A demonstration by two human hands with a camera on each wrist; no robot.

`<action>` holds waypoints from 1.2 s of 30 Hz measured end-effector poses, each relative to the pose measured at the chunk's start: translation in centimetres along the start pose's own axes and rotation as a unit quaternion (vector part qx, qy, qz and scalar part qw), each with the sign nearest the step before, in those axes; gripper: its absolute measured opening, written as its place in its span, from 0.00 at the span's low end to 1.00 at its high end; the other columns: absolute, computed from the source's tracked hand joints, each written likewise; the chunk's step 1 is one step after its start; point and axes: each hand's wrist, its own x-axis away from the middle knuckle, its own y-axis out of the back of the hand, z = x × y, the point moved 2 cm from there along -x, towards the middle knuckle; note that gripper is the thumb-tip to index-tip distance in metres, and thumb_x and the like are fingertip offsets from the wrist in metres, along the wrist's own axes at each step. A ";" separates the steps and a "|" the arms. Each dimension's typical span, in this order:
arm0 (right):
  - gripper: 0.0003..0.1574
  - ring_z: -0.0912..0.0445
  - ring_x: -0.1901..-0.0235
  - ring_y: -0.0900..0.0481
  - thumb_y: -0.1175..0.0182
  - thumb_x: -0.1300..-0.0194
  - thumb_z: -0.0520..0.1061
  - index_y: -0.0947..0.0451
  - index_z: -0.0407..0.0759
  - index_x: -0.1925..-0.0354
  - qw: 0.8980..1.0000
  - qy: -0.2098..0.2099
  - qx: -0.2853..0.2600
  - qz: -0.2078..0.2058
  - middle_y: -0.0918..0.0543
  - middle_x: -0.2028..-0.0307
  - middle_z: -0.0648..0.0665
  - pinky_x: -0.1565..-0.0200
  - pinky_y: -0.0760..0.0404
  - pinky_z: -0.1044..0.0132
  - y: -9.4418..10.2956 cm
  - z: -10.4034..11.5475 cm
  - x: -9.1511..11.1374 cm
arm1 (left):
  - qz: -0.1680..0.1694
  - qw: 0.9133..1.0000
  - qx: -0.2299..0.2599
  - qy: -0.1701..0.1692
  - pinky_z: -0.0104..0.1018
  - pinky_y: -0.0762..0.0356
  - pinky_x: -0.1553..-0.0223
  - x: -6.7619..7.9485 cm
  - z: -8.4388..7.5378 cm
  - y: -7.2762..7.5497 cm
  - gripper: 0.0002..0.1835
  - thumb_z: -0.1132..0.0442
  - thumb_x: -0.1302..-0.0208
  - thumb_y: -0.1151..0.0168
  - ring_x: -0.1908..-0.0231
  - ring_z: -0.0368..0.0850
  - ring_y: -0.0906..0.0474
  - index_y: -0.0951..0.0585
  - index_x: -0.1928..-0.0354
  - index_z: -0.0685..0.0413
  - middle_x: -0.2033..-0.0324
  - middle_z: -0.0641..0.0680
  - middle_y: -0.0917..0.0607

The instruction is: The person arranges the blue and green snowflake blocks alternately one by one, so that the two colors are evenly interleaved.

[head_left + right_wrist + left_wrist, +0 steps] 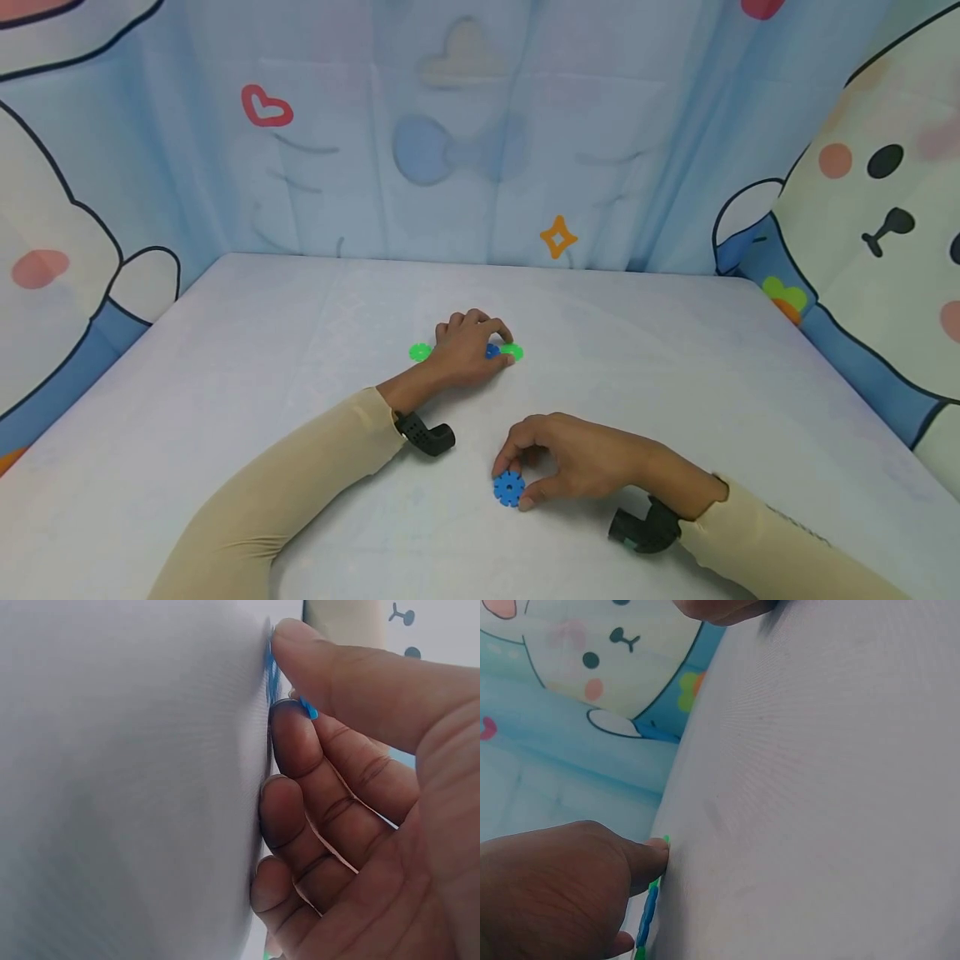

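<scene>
My left hand [468,350] reaches to the middle of the table, its thumb and forefinger pinching a green notched disc [513,352] at the right end of a row. A blue disc [492,351] sits beside that green one, and another green disc [420,352] shows left of the hand; the hand hides the part between. Seen edge-on in the left wrist view, the row's blue piece [649,911] lies along the tabletop. Nearer the front, my right hand [577,458] pinches a separate blue notched disc [509,488] between thumb and fingers, close over the table.
A white cloth covers the table [300,333]. Behind and at the sides hangs a blue curtain [337,192] printed with cartoon animals. Black wrist cameras [647,527] are strapped to both wrists, below beige sleeves [292,492].
</scene>
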 end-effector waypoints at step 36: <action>0.23 0.47 0.39 0.24 0.30 0.39 0.51 0.19 0.47 0.47 0.973 -0.129 0.062 -0.183 0.16 0.48 0.48 0.35 0.30 0.45 8.4 -9.6 -1.2 | 0.007 1.000 0.004 0.006 0.57 0.41 0.38 0.0 -0.4 0.3 0.18 0.45 0.33 0.39 0.35 0.58 0.37 0.20 0.45 0.38 0.35 0.56 0.30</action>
